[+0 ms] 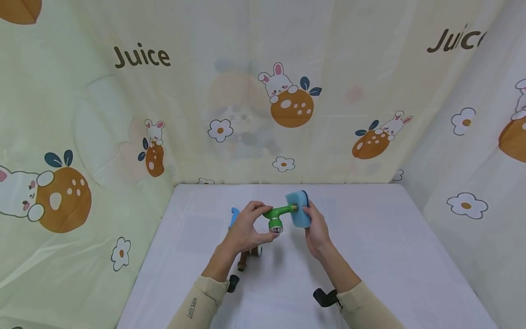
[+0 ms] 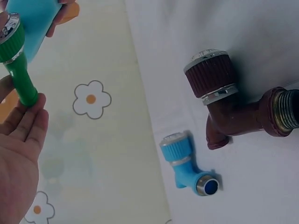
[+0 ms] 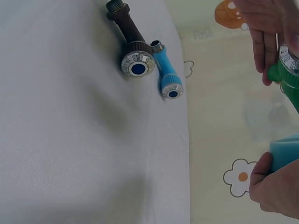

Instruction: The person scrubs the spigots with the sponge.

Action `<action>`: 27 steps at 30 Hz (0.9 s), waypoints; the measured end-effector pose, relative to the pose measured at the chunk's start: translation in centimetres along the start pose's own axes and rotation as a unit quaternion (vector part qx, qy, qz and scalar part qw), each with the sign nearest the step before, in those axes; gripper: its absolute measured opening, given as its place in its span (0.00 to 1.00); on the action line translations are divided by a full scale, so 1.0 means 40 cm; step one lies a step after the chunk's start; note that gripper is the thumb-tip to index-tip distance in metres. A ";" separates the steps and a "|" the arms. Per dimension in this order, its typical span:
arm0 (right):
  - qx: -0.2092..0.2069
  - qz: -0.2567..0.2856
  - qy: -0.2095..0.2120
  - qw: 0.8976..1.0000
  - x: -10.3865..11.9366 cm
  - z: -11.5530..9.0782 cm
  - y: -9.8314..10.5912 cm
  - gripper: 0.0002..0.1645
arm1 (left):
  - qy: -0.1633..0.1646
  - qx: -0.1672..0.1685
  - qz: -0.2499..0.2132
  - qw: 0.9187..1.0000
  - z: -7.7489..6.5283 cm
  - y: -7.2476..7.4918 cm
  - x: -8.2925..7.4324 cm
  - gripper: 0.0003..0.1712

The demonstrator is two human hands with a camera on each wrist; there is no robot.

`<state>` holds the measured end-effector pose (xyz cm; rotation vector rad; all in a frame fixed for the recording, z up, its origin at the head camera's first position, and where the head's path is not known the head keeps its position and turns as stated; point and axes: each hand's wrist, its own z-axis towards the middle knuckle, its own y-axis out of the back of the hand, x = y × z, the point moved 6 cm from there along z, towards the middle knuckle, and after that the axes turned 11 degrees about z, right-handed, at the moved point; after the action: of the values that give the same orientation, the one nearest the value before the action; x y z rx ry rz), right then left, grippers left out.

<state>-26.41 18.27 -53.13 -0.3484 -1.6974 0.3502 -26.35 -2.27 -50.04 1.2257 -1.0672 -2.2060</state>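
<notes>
In the head view my left hand [image 1: 245, 229] pinches a green faucet [image 1: 279, 211] between thumb and fingers, its ribbed knob pointing down and its brass threaded end to the right. That end meets the face of a light blue sponge [image 1: 297, 201], which my right hand [image 1: 318, 230] grips from the right side. Both things are held up over the table. The left wrist view catches the green faucet [image 2: 21, 77] at its left edge, fingertips of my left hand [image 2: 21, 154] at its lower end.
A dark brown faucet [image 2: 233, 112] and a smaller blue faucet [image 2: 183, 163] lie on the white table [image 1: 370, 237], partly behind my left hand in the head view. A printed curtain [image 1: 246, 45] surrounds the table at the back and sides.
</notes>
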 end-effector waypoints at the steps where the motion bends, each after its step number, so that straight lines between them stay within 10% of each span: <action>1: 0.000 -0.004 0.003 1.000 0.002 -0.002 -0.002 0.38 | 0.000 0.004 0.005 1.000 0.000 -0.001 0.000 0.41; 20: 0.030 -0.024 0.103 0.994 0.035 -0.025 -0.032 0.38 | 0.013 0.045 -0.099 0.994 0.008 -0.010 0.012 0.41; 27: 0.011 -0.136 0.182 0.974 0.031 -0.054 -0.030 0.34 | 0.034 0.033 -0.203 0.978 0.013 0.000 0.011 0.41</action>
<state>-24.50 17.79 -51.19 -0.1489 -1.3569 0.0935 -27.05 -2.33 -50.11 1.6601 -0.9345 -2.4143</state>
